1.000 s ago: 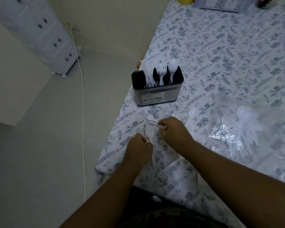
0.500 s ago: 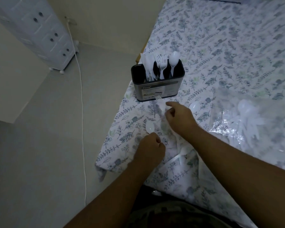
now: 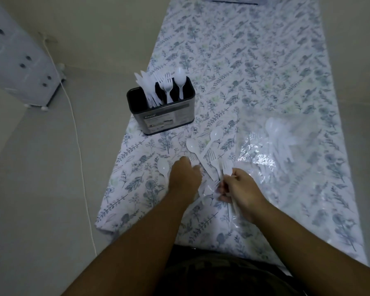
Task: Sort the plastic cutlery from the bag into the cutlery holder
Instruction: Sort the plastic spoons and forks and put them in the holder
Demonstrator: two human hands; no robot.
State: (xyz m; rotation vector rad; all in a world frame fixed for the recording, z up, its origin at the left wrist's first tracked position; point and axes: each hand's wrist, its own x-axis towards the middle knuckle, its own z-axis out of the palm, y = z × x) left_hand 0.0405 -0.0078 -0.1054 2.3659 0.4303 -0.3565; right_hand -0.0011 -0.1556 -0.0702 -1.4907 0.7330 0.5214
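The black cutlery holder stands near the table's left edge with white knives, forks and spoons upright in it. The clear plastic bag of cutlery lies to the right. Loose on the cloth between them are two spoons and a fork. My left hand has its fingers curled, with the handle of a white spoon running into it and a small fork at its fingertips. My right hand pinches the handle of a white fork.
The floral tablecloth covers the table, and its corner hangs off at the lower left. A white cable runs across the floor. A drawer unit on wheels stands at the far left. A box sits at the table's far end.
The view has swung right and the table fills more of it. My right hand has drawn back from near the holder and now holds a fork. My left hand has shifted toward the loose cutlery.
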